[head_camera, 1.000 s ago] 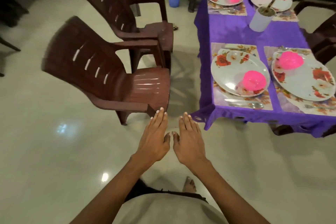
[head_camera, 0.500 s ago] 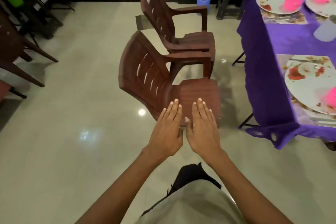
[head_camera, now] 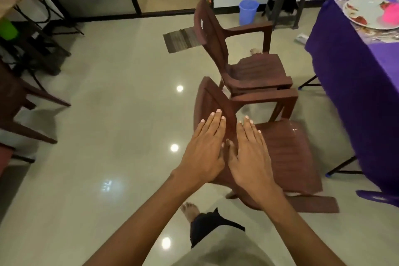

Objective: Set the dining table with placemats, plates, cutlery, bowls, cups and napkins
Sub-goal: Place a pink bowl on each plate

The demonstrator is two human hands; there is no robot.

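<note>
Only a corner of the desk (head_camera: 354, 67) shows at the right, draped in a purple cloth; the frame edge cuts it off. At that edge a round floral plate (head_camera: 364, 12) lies on a patterned placemat (head_camera: 371, 34), with a bright pink bowl (head_camera: 391, 15) sitting on the plate, half cropped. Cutlery there is too blurred to make out. Both hands are held out flat, palms down, holding nothing: the left hand (head_camera: 204, 153) and the right hand (head_camera: 251, 155) have straight fingers, thumbs nearly meeting. Beneath them stands a brown moulded plastic chair (head_camera: 287, 153) with a ribbed seat; a second chair (head_camera: 254, 67) stands beyond it. A blue bucket (head_camera: 248, 12) stands on the glossy floor by the far wall.
</note>
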